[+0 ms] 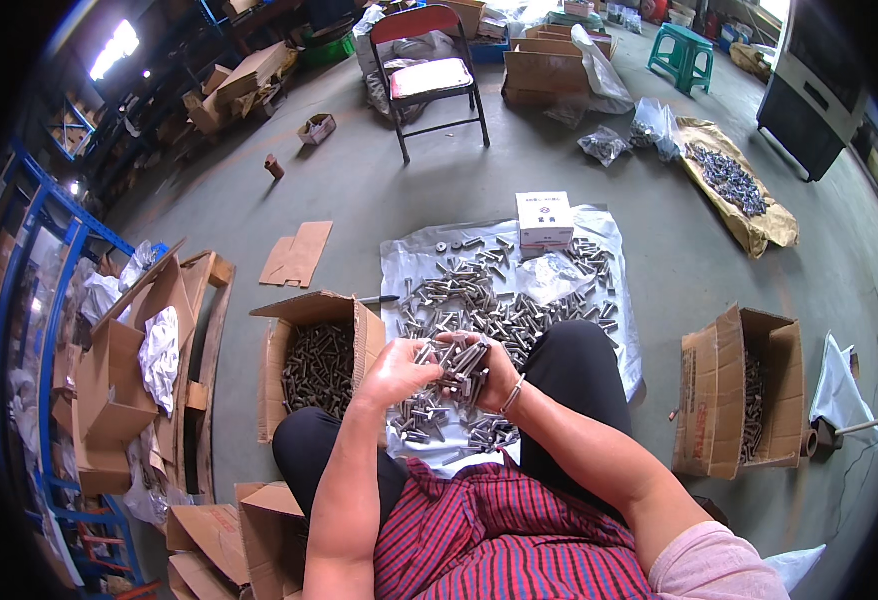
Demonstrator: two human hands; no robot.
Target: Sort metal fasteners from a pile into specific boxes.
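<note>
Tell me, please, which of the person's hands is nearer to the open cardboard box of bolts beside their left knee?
Left. The left hand is just right of that box; the right hand lies beyond it, both holding a bundle of bolts.

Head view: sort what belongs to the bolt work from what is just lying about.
In the work:
left hand and right hand, together holding a bundle of bolts
loose bolts on the plastic sheet
open box of bolts beside the left knee

Lying about:
folding chair
green stool
flat cardboard
white box
</note>
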